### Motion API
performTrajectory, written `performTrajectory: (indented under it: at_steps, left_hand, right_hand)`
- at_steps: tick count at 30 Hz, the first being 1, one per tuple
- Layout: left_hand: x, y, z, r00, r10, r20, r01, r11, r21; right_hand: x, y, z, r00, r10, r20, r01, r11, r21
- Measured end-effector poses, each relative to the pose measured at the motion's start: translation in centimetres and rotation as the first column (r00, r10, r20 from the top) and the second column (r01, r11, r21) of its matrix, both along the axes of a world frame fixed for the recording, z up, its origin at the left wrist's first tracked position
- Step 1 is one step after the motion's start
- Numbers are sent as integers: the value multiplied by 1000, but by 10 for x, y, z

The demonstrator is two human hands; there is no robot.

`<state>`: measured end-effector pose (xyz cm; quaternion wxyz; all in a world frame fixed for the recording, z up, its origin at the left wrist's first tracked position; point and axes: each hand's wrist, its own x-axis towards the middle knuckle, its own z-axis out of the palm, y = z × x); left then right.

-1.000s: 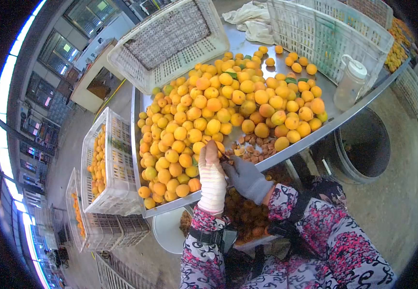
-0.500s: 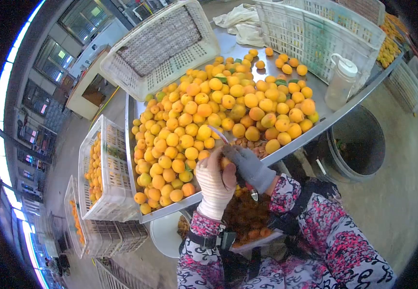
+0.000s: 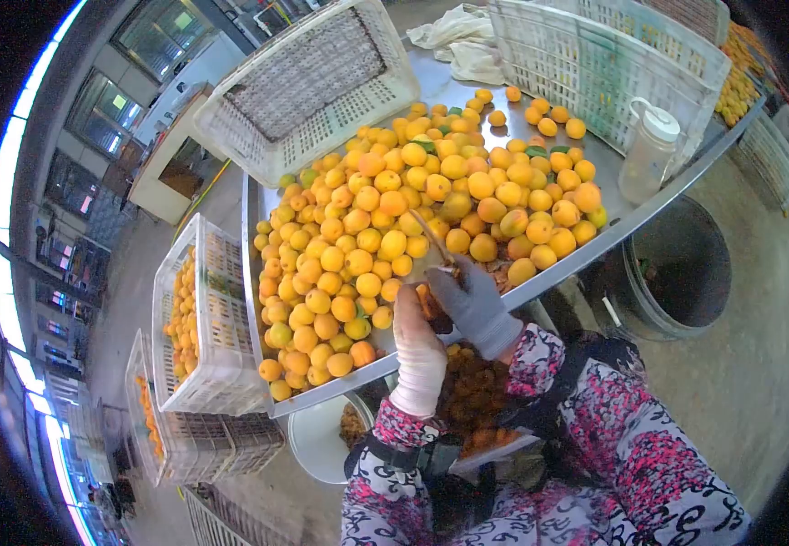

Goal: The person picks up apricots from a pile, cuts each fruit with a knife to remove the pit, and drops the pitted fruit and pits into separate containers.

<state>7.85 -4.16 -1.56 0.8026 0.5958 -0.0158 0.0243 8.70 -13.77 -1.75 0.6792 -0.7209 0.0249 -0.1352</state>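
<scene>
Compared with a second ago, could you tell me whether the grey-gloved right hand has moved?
Yes: the right hand has come forward across the table rim toward the apricots.

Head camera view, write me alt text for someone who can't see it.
The left hand holds an apricot and the right hand grips a knife at the edge of a metal table. A heap of apricots covers it, with crates and a bottle beyond.
</scene>
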Motion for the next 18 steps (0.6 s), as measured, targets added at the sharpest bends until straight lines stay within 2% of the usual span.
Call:
performTrajectory:
  at_steps: [1,2,3,4,5,6,7,9,10,11,12,13,14,15,16,17,18]
  left_hand:
    - [-3,-3,9,984,-38,-171,1,977,-212]
    - [-1,11,3,957,-140,-252,83,971,-224]
    - [0,16,6,958,-137,-252,79,971,-224]
    - [0,20,10,941,-185,-284,97,950,-298]
    - [1,24,13,920,-235,-312,110,923,-370]
    - [7,32,4,896,-223,-384,28,891,-453]
    - [5,30,8,896,-221,-386,26,892,-451]
    - [1,22,17,922,-94,-376,-31,949,-314]
    - [4,12,19,899,-1,-439,-179,912,-370]
    - [5,20,10,897,-3,-443,-179,912,-369]
    - [8,35,-6,895,-324,-307,111,828,-549]
    - [8,38,-2,794,-597,-116,381,638,-669]
    - [2,33,0,841,-450,-300,208,781,-589]
    - [0,27,3,838,-454,-304,210,781,-589]
    - [-2,19,8,831,-372,-413,135,856,-499]
    - [-3,13,8,812,-279,-512,66,916,-395]
    - [-4,9,5,807,-288,-516,72,915,-397]
  right_hand:
    - [0,-4,5,993,89,-77,-70,972,224]
    - [1,-8,7,973,191,-132,-115,890,441]
    - [2,-13,4,972,195,-132,-119,890,440]
    - [3,-20,0,937,308,-165,-266,935,234]
    - [2,-21,14,888,405,-220,-410,912,23]
    - [-11,-28,30,871,463,-162,-474,880,-32]
    - [-11,-28,28,870,465,-163,-476,879,-30]
    - [-14,-29,20,841,536,-76,-529,782,-329]
    - [-14,-31,20,841,535,-80,-529,783,-328]
    - [-14,-32,21,860,497,-114,-509,828,-237]
    - [-12,-33,22,875,461,-150,-480,865,-144]
    - [-7,-35,21,875,460,-152,-480,866,-141]
    - [0,-37,20,925,354,-140,-374,911,-172]
    - [4,-39,19,963,240,-127,-262,944,-202]
    - [-1,-41,38,940,321,-120,-284,926,250]
    - [-2,-41,45,942,312,-126,-274,928,251]
    - [0,-42,49,949,288,-126,-207,874,439]
